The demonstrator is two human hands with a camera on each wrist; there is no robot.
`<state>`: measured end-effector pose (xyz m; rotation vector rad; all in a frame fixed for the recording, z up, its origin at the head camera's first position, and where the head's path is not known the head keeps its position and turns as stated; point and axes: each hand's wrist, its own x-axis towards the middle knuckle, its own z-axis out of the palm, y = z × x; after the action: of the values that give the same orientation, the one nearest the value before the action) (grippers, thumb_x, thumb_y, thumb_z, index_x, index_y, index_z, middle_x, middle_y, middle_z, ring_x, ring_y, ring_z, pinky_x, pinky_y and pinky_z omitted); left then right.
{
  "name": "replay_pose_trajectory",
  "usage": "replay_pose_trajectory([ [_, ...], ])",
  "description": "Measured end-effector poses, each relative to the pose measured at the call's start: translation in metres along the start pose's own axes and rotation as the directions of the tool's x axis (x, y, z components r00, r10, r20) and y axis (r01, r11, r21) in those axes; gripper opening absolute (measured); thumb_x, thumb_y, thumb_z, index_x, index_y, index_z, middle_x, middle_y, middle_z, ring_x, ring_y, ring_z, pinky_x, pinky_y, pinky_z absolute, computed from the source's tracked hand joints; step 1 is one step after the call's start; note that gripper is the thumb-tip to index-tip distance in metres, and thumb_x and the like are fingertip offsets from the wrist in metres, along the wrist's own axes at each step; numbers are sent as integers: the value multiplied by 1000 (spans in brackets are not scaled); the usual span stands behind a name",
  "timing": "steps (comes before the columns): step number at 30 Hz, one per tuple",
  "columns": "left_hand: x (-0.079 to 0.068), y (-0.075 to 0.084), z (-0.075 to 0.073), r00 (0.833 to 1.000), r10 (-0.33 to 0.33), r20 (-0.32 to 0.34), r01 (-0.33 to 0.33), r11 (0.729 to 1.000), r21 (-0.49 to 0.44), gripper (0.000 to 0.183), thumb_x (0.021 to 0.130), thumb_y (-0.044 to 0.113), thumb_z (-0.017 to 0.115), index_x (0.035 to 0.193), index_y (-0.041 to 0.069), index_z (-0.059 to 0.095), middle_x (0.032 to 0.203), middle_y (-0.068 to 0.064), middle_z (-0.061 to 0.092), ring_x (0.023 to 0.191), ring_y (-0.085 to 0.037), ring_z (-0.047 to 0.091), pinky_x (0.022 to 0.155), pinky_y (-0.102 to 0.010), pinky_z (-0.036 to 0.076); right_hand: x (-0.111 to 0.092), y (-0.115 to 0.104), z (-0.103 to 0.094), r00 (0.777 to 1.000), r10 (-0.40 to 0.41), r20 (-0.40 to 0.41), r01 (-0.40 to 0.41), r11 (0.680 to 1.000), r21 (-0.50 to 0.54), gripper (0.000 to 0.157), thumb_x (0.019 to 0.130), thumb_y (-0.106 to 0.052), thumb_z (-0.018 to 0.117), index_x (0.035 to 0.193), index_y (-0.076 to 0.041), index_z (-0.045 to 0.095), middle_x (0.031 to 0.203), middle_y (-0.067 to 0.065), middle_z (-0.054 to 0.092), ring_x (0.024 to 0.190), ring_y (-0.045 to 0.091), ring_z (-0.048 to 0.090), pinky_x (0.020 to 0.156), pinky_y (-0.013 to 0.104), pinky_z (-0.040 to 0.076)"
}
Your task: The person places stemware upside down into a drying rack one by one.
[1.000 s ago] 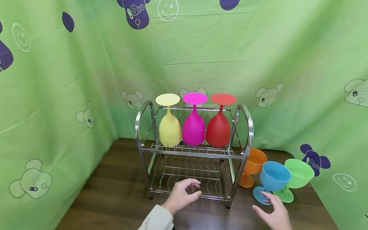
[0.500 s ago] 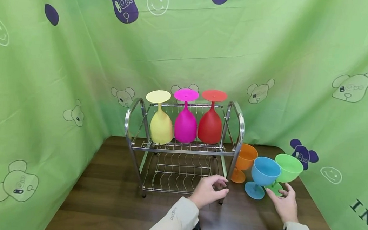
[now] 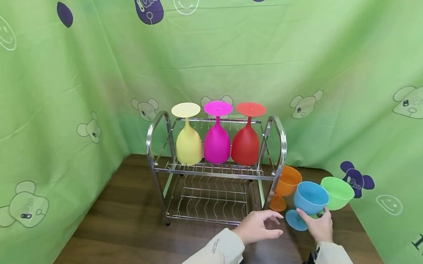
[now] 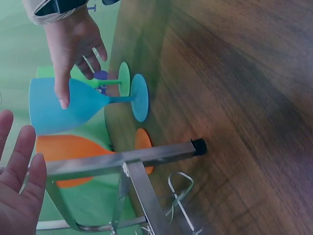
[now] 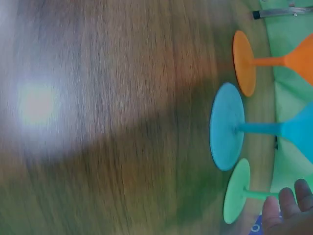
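Observation:
A blue goblet [image 3: 309,198] stands upright on the table between an orange goblet [image 3: 288,182] and a light green goblet [image 3: 340,192]. My right hand [image 3: 319,228] is at the blue bowl, thumb in front and fingers spread on its right side. In the left wrist view that thumb overlaps the blue bowl; whether it touches cannot be told. My left hand [image 3: 260,228] hovers just left of the blue goblet's foot, fingers loosely bent around nothing. In the right wrist view, fingertips of my right hand [image 5: 293,210] show beside the green stem [image 5: 259,194].
A two-tier metal rack [image 3: 212,174] stands left of the goblets. On its top tier, yellow [image 3: 189,147], magenta [image 3: 217,146] and red [image 3: 245,146] goblets sit upside down. The lower tier [image 3: 212,198] has wire slots. A green printed curtain [image 3: 217,35] encloses the wooden table [image 3: 118,231].
My left hand has moved right, from in front of the rack toward the goblets. The right hand has reached the blue goblet's side. The view has shifted slightly; the goblets stand where they were.

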<state>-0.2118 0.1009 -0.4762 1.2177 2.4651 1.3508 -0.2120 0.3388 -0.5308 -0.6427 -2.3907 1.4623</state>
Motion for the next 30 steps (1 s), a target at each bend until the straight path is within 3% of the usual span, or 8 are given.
replay_pose_trajectory([
  [9,6,6,-4,997,-56,57,58,998,-31,36,85,20,71,120,13,63,103,3,69,77,6,56,68,-6,41,0,-5,8,994,40,-102,-28,993,115,101,81,-30,74,149,2,7,145,33,26,128,47,28,106,63,22],
  [14,12,13,-6,993,-73,98,68,996,50,39,86,25,70,123,16,62,104,8,67,69,10,50,66,-5,39,-1,-4,7,990,74,-122,-61,992,110,103,82,-35,72,149,2,2,147,34,21,129,49,26,106,64,20],
  [18,19,20,-8,987,-77,142,66,995,81,43,86,25,69,127,17,59,107,10,66,74,8,54,68,-4,38,-5,0,13,988,5,-152,14,992,127,98,79,-25,74,148,4,10,142,33,26,125,48,30,105,63,24],
  [22,25,25,-9,981,-85,176,68,993,101,54,86,28,68,136,17,50,118,11,62,81,7,54,72,-4,38,-18,0,20,990,-68,-128,86,986,142,93,77,-16,74,146,5,15,138,32,31,121,45,33,99,59,28],
  [28,28,27,-10,989,-65,131,38,980,193,67,85,33,68,144,16,40,137,6,49,115,2,48,89,-9,35,-41,-6,23,983,-172,-64,177,980,88,92,74,-9,76,146,3,20,135,27,37,113,30,38,92,44,30],
  [30,27,28,-10,991,-55,124,29,979,204,70,85,34,69,145,16,38,140,4,46,120,1,45,92,-10,35,-47,-7,21,976,-210,-58,214,973,82,92,71,-5,76,145,4,22,135,26,37,111,20,37,93,40,28],
])
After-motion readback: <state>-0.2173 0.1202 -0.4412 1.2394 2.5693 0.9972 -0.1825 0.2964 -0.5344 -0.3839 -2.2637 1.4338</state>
